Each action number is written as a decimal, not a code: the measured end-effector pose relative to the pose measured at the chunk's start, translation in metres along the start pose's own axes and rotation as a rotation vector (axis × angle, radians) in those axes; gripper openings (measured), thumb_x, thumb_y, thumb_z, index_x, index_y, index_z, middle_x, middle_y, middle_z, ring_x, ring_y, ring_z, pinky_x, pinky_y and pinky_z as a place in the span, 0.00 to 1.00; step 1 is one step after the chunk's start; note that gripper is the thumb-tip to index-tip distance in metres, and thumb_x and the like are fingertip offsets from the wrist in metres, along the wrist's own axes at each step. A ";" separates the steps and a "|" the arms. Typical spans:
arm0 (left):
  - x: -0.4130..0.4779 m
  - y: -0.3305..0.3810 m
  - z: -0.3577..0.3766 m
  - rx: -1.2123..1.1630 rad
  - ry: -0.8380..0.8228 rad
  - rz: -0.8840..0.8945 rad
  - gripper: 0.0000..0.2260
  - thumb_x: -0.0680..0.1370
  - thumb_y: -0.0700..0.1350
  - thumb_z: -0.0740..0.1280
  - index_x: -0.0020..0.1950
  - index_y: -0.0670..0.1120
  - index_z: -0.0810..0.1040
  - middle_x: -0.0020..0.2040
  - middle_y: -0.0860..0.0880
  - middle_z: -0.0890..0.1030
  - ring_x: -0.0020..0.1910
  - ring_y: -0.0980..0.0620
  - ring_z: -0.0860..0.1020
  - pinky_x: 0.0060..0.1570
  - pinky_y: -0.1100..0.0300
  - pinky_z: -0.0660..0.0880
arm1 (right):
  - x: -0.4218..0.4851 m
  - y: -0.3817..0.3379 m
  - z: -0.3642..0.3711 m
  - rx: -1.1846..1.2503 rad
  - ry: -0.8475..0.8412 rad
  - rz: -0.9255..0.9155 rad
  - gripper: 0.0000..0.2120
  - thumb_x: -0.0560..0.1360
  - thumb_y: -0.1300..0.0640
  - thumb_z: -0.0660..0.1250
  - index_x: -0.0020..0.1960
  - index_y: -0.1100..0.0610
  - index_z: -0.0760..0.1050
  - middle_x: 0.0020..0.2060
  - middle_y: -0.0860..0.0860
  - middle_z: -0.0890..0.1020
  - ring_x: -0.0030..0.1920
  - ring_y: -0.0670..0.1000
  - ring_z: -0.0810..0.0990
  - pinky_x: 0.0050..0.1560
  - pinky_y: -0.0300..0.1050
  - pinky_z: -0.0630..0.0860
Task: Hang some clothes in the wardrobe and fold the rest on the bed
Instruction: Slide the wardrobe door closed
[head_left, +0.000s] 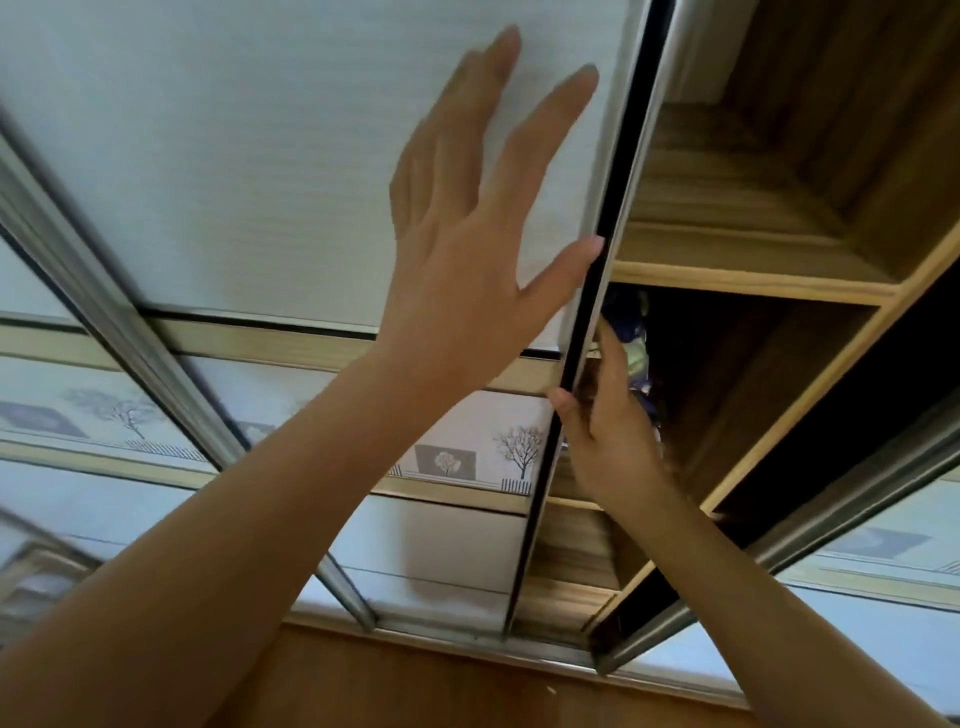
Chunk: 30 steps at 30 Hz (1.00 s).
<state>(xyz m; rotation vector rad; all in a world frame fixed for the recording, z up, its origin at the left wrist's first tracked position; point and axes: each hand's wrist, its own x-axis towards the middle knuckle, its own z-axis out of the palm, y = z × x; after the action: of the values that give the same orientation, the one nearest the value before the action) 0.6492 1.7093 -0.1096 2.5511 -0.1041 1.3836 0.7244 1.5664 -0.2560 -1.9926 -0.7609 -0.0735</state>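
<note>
Both hands are on the sliding door (311, 156) of the wardrobe (753, 270). The left hand (467, 270) lies flat and spread wide on the pale door panel, fingers splayed, thumb reaching to the dark door edge (597, 291); it holds nothing. The right hand (608, 426) is curled around that same edge lower down, thumb on the front face, fingers behind it inside the opening, so it is gripping the door itself. The opening shows wooden shelves (727, 280) and, in the dark compartment just behind the right hand, a bundle of blue and pale cloth (636, 343), probably clothes already stored; no rail or hanger is visible from here, and the bed and the clothes to be sorted are out of view. Judged step: moving the door to gain access, very early in the task. Risks: the right fingers sit between the door edge and the wardrobe interior, so a slide toward the shelf divider could pinch them. The flat left palm relies on friction alone and may slip on the smooth panel, jerking the door. Uneven push from two heights could tilt the door and bind it in the bottom track (467, 642). The cloth bundle lies near the edge and could catch or be dragged. Frame is motion-blurred; direction of travel cannot be told.
</note>
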 end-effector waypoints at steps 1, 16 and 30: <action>0.008 -0.001 0.001 0.048 0.028 0.001 0.31 0.79 0.54 0.69 0.77 0.42 0.66 0.78 0.32 0.60 0.79 0.33 0.58 0.74 0.34 0.57 | 0.001 -0.002 0.008 0.007 0.010 0.004 0.32 0.82 0.49 0.63 0.81 0.47 0.51 0.66 0.47 0.79 0.58 0.53 0.82 0.57 0.50 0.79; 0.019 -0.099 -0.006 0.397 0.209 0.042 0.31 0.82 0.54 0.63 0.78 0.36 0.63 0.74 0.24 0.61 0.73 0.22 0.58 0.71 0.25 0.49 | 0.034 -0.039 0.093 0.078 -0.086 -0.072 0.19 0.79 0.50 0.69 0.67 0.55 0.74 0.58 0.51 0.84 0.56 0.51 0.83 0.58 0.53 0.80; 0.005 -0.205 -0.055 0.459 0.252 0.063 0.31 0.83 0.58 0.52 0.78 0.38 0.54 0.74 0.23 0.59 0.74 0.24 0.54 0.73 0.29 0.46 | 0.063 -0.089 0.177 0.122 -0.223 -0.153 0.19 0.78 0.45 0.69 0.65 0.52 0.73 0.57 0.48 0.84 0.55 0.48 0.83 0.56 0.52 0.81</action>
<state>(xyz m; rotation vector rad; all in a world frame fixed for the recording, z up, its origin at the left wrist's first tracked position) 0.6427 1.9217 -0.1119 2.7058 0.2027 1.9294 0.6822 1.7699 -0.2593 -1.8432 -1.0356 0.1052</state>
